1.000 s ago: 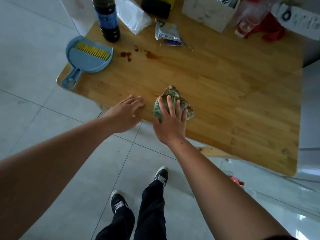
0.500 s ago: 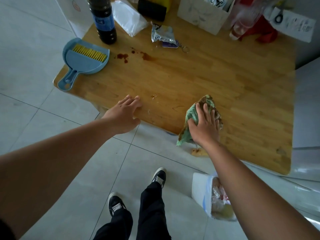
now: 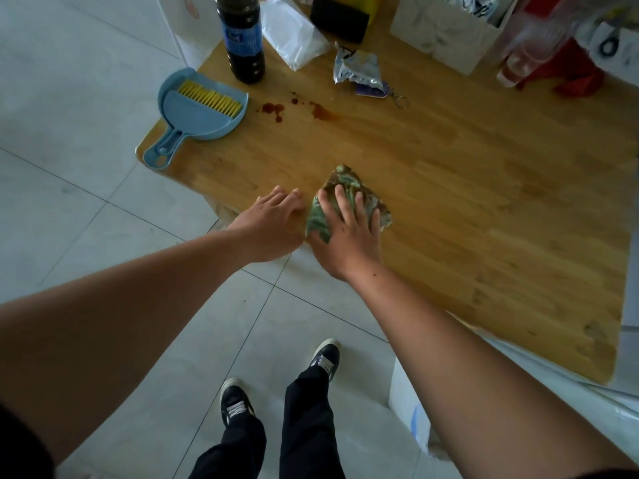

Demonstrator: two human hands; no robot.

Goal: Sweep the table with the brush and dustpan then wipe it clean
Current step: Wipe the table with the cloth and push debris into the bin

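The right hand [image 3: 349, 233] lies flat on a crumpled cloth [image 3: 345, 181], its fingers [image 3: 340, 198] spread and straight, pressing down rather than gripping. Half a second ago the cloth was further right and hanging over the near edge of the bench [image 3: 466, 188]. Now it is back beside the left hand [image 3: 273, 226] and fully on the wood, so I judge a side-to-side wiping stroke is under way along the near edge. The left hand rests at that edge, its fingers relaxed and holding nothing, just left of the wiping fingers.

The cloth is green, mottled with brown, soft and bunched, and it pokes out past the fingertips. The bench is smooth jointed wood planks.

Well beyond the fingers and to their left, dark reddish stains [image 3: 275, 108] remain on the wood, so the wiping looks unfinished. Further left sits the blue plastic dustpan [image 3: 197, 115] with the yellow-bristled brush [image 3: 211, 96] nested in it. A dark bottle [image 3: 243, 39] stands just past them.
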